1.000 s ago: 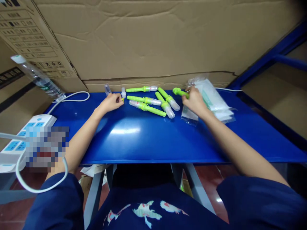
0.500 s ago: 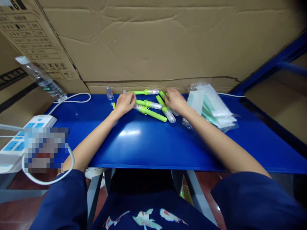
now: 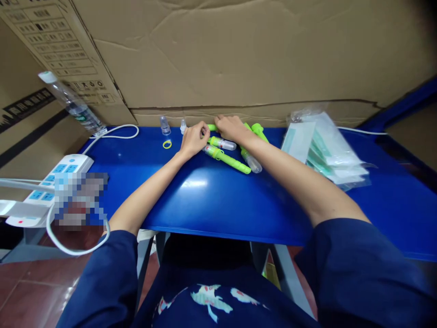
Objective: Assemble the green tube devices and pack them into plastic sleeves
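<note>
My left hand [image 3: 194,140] is closed in a pinch at the left ends of several lime-green sticks with clear tips; what its fingertips hold is hidden. My right hand [image 3: 232,128] curls over the right part of the rearmost lime-green stick [image 3: 211,128], whose green part shows between the two hands. In front lie a stick with its clear tip pointing right [image 3: 223,144] and a stick slanting toward me [image 3: 234,162]. Beneath my right forearm a clear tip [image 3: 252,162] and a green end [image 3: 259,130] show. Left of my left hand are a yellow-green ring [image 3: 167,144] and two clear caps [image 3: 165,125].
Clear packets of white and green sheets [image 3: 327,146] lie on the right of the blue table [image 3: 205,205]. At left are a water bottle [image 3: 77,107], a white power strip [image 3: 56,177] and looped cable. A cardboard wall [image 3: 221,59] stands behind.
My right hand has moved left from the right-hand sticks onto the rearmost one. My left hand stays by the left ends. The whole view has shifted, and the yellow-green ring now shows fully.
</note>
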`<state>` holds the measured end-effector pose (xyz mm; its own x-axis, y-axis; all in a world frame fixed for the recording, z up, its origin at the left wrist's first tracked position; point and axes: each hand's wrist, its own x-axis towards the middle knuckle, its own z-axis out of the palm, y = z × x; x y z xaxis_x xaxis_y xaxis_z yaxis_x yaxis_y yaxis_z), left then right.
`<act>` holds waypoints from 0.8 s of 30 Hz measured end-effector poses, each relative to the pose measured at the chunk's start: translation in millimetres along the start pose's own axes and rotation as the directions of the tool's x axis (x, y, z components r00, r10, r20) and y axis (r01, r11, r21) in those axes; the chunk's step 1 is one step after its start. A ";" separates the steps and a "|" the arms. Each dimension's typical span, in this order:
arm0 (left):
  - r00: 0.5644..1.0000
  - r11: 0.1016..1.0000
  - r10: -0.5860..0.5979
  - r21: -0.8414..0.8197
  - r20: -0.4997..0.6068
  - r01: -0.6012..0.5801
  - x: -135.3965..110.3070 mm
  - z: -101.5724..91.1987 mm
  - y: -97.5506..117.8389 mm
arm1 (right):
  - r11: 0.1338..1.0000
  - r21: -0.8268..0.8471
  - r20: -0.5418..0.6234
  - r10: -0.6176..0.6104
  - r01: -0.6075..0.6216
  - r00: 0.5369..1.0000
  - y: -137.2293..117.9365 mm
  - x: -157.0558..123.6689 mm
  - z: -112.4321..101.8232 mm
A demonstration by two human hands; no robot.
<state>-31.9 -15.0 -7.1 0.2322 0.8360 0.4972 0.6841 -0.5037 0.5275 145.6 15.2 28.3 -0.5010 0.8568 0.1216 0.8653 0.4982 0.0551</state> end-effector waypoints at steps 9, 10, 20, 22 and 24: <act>0.988 0.993 0.047 -0.101 -0.145 -0.062 14.4 19.4 17.5 | 0.798 0.601 -0.436 0.361 -0.031 0.824 18.5 -33.3 -21.1; 0.988 0.991 0.063 -0.106 -0.141 -0.078 15.6 19.3 20.8 | 0.702 0.712 -0.452 0.447 0.010 0.772 17.1 -35.9 -23.0; 0.982 0.957 0.191 -0.226 0.017 -0.182 28.8 -12.4 9.9 | 0.238 0.965 -0.250 0.718 0.108 0.650 57.3 -56.4 -46.1; 0.990 0.951 0.120 -0.296 0.080 -0.091 31.9 -24.3 2.2 | 0.224 0.963 -0.262 0.622 0.153 0.738 62.9 -59.9 -52.2; 0.989 0.938 0.060 -0.345 0.136 -0.010 35.0 -37.3 -6.7 | 0.181 0.966 -0.250 0.468 0.185 0.848 62.9 -65.5 -58.8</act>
<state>-54.1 9.5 32.4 0.3645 0.8260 0.4299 0.4010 -0.5559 0.7281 233.7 -17.4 82.0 -0.0163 0.9261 0.3770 0.0509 0.3773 -0.9247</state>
